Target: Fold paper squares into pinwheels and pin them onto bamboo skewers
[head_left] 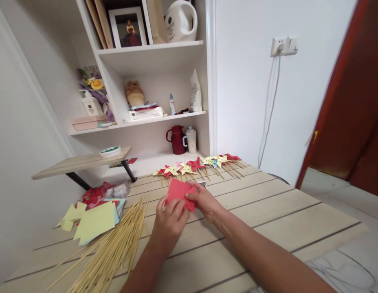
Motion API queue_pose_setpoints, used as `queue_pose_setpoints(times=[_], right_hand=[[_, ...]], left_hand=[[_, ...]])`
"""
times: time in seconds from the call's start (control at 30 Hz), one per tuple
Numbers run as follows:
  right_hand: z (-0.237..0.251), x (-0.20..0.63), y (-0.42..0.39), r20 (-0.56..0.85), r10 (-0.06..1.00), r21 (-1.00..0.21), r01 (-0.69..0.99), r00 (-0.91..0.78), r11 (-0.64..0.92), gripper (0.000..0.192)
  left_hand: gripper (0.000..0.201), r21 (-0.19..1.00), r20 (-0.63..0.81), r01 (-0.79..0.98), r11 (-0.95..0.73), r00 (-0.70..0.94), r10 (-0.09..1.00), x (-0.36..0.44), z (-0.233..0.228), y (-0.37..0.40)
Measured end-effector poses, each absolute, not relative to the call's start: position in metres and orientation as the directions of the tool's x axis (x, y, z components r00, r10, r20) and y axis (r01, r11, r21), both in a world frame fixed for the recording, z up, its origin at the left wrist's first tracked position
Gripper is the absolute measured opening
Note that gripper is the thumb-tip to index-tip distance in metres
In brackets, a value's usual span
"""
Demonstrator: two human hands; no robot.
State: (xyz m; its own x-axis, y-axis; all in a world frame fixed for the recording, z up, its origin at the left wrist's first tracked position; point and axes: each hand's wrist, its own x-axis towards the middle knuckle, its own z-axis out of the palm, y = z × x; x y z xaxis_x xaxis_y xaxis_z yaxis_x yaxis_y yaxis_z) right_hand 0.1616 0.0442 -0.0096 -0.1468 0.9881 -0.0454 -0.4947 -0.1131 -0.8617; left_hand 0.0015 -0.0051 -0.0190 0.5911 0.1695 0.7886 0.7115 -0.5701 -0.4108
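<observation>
A square of red paper (177,189) is held up between both hands above the middle of the wooden table. My left hand (173,217) is closed on its lower left side, fingers bent over the front. On the right side, my right hand (203,199) pinches the paper, its thumb pressed on the face. One corner near the right thumb looks folded or cut; which of the two I cannot tell. Beyond the hands lies a row of finished paper pinwheels (189,168) on sticks, yellow, red and blue.
Left of my hands, a spread of thin wooden sticks (118,244) covers the table. Yellow and blue paper sheets (95,221) and red pieces (95,193) lie farther left, under and near a small raised shelf (82,162) bearing a tape roll (110,151). A dark red jug (177,140) stands behind.
</observation>
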Motion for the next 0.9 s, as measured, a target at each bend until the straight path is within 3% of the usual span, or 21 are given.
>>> queue_pose_setpoints(times=[0.07, 0.1, 0.17, 0.23, 0.27, 0.3, 0.37, 0.5, 0.63, 0.9], right_hand=[[-0.009, 0.165, 0.048, 0.003, 0.996, -0.881, -0.472, -0.088, -0.039, 0.062], [-0.008, 0.167, 0.050, 0.030, 0.998, -0.886, -0.463, -0.062, -0.002, 0.065], [-0.005, 0.173, 0.052, 0.066, 0.997, -0.894, -0.446, -0.031, 0.045, 0.069], [-0.002, 0.179, 0.053, 0.081, 0.996, -0.902, -0.427, -0.029, 0.061, 0.073], [0.000, 0.181, 0.053, 0.089, 0.996, -0.909, -0.412, -0.028, 0.070, 0.074], [0.001, 0.183, 0.052, 0.102, 0.994, -0.917, -0.390, -0.023, 0.085, 0.075], [0.004, 0.185, 0.049, 0.149, 0.989, -0.932, -0.337, -0.009, 0.137, 0.076], [0.009, 0.186, 0.044, 0.275, 0.961, -0.945, -0.181, 0.002, 0.271, 0.074], [0.013, 0.188, 0.042, 0.348, 0.936, -0.936, -0.064, -0.053, 0.345, 0.069], [0.008, 0.188, 0.043, 0.295, 0.945, -0.953, 0.034, -0.144, 0.302, 0.061]], left_hand=[[0.018, -0.330, 0.845, 0.733, -0.594, 0.511, 0.161, 0.001, -0.018, 0.001], [0.020, -0.224, 0.890, 0.759, -0.611, 0.415, 0.188, 0.001, -0.017, 0.005], [0.027, 0.153, 0.938, 0.759, -0.632, 0.090, 0.336, 0.002, -0.015, 0.014], [0.036, 0.633, 0.766, 0.520, -0.574, -0.312, 0.562, 0.003, -0.015, 0.023], [0.042, 0.802, 0.597, 0.302, -0.515, -0.444, 0.669, 0.004, -0.016, 0.027], [0.048, 0.892, 0.424, 0.079, -0.445, -0.490, 0.762, 0.004, -0.018, 0.030], [0.057, 0.920, 0.191, -0.243, -0.309, -0.410, 0.892, 0.003, -0.023, 0.034], [0.063, 0.863, 0.088, -0.471, -0.184, -0.219, 0.972, -0.002, -0.028, 0.033], [0.063, 0.851, 0.074, -0.508, -0.134, -0.137, 0.988, -0.001, -0.024, 0.027], [0.059, 0.858, 0.150, -0.505, -0.094, 0.071, 0.986, 0.015, -0.019, 0.014]])
